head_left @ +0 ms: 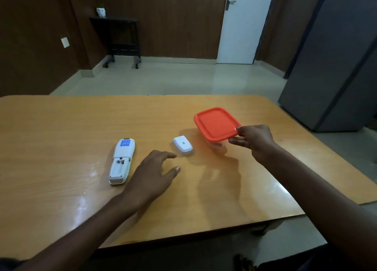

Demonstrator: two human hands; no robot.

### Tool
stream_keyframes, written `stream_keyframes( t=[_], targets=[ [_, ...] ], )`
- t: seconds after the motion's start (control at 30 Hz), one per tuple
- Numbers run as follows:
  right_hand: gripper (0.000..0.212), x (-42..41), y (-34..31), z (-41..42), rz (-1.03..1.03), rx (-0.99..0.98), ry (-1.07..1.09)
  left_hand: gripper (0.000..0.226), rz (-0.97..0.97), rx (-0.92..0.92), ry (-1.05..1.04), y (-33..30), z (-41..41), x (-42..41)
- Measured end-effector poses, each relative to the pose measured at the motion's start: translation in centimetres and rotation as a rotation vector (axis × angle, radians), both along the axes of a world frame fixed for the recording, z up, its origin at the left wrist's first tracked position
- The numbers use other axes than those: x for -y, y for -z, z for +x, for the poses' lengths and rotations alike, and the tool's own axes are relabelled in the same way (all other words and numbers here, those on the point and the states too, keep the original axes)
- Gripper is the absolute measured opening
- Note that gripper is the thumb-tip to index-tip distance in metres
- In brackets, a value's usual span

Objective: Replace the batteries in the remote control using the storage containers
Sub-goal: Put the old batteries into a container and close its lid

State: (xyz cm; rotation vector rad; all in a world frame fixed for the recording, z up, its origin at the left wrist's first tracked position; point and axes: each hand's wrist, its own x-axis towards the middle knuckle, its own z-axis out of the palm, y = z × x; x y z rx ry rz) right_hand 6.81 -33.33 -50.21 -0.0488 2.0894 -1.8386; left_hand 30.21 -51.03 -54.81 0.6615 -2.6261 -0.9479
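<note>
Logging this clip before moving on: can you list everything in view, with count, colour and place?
remote control: 1, white, blue label, table left, battery bay open and empty
battery cover: 1, white, table centre
container: 1, clear with orange lid, held at table right
table: 1, light wood, foreground
stand: 1, black, by back wall
door: 1, white, back right
cabinet: 1, grey, right
left hand: open, beside remote
right hand: gripping container's near edge
</note>
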Motion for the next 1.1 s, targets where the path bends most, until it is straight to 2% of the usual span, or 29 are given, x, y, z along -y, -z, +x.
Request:
stream_keyframes(
  t=[0.13, 0.27, 0.33, 0.43, 0.57, 0.77, 0.9, 1.1],
  targets=[
    [0.022, -0.2, 1.0, -1.3, -0.073, 0.095, 0.158, 0.041, -0.144, 0.098, 0.068, 0.6, -0.3, 0.1],
    [0.005, 0.1, 1.2, -2.4, -0.099, 0.111, 0.27, 0.042, -0.201, 0.135, 0.095, 0.7, -0.7, 0.4],
    [0.014, 0.4, 1.1, -3.5, -0.106, 0.103, 0.321, 0.042, -0.204, 0.142, 0.098, 0.8, -0.9, 0.6],
    [0.01, 0.9, 1.4, -5.8, -0.115, 0.085, 0.372, 0.042, -0.217, 0.13, 0.097, 1.0, -1.2, 1.0],
    [0.018, 1.5, 1.9, -9.9, -0.134, 0.056, 0.457, 0.042, -0.234, 0.097, 0.095, 1.4, -1.6, 1.6],
    [0.019, 2.8, 2.3, -16.4, -0.117, 0.001, 0.56, 0.04, -0.287, 0.056, 0.09, 1.9, -1.6, 1.9],
    [0.014, 3.3, 2.2, -19.7, -0.102, -0.022, 0.609, 0.042, -0.312, 0.059, 0.09, 2.3, -1.7, 2.2],
    [0.02, 3.4, 2.5, -23.6, -0.096, -0.028, 0.643, 0.052, -0.33, 0.063, 0.084, 2.8, -1.6, 2.5]
  ],
)
